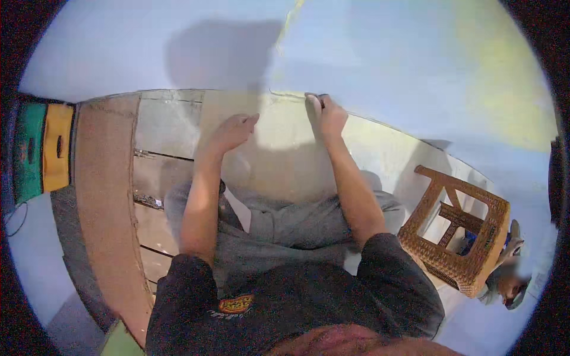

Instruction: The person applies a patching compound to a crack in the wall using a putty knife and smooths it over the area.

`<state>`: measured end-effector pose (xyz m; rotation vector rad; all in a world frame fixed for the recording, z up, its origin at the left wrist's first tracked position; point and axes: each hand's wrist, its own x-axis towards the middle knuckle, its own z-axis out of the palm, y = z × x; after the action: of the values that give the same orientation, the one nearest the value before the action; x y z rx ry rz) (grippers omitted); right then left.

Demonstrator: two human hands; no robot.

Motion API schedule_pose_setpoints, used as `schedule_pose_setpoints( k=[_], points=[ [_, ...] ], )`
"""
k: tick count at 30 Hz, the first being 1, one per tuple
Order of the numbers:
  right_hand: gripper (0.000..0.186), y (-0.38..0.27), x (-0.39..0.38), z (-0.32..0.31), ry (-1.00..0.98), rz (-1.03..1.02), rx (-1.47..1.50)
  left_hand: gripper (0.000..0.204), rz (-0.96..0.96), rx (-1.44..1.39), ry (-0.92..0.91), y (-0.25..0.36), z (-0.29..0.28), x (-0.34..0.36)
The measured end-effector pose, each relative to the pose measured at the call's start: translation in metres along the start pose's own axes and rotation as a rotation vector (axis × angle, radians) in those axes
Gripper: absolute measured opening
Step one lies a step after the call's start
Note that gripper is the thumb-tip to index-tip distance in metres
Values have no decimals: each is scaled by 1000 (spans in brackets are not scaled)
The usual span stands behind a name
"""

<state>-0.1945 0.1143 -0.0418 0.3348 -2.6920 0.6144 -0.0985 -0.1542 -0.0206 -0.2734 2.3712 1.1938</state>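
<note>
I sit on the floor facing a pale blue wall [386,53], legs in grey trousers [285,228] stretched toward it. My right hand [325,114] is at the base of the wall, fingers curled shut around a small dark object that I cannot identify. Its tip meets a thin line [288,95] running along the seam between wall and floor. My left hand [233,132] lies a little to the left on the pale yellowish floor surface [279,154], fingers stretched toward the wall and holding nothing.
A brown woven stool [457,237] lies tipped on its side at my right, and part of another person [510,282] shows behind it. Grey wooden planks [163,127] and a long brown board [104,196] lie to my left. Green and yellow crates [41,148] stand at far left.
</note>
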Motion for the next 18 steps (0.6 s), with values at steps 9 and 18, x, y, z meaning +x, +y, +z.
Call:
schedule_pose_setpoints(
  k=[9,18],
  points=[
    [41,1,-5,5,-70,20,-29,45,-19,144,-133,3,-5,4],
    [48,-4,-4,7,-144,108,33,57,-99,-21,-86,13,-8,-8]
  ],
)
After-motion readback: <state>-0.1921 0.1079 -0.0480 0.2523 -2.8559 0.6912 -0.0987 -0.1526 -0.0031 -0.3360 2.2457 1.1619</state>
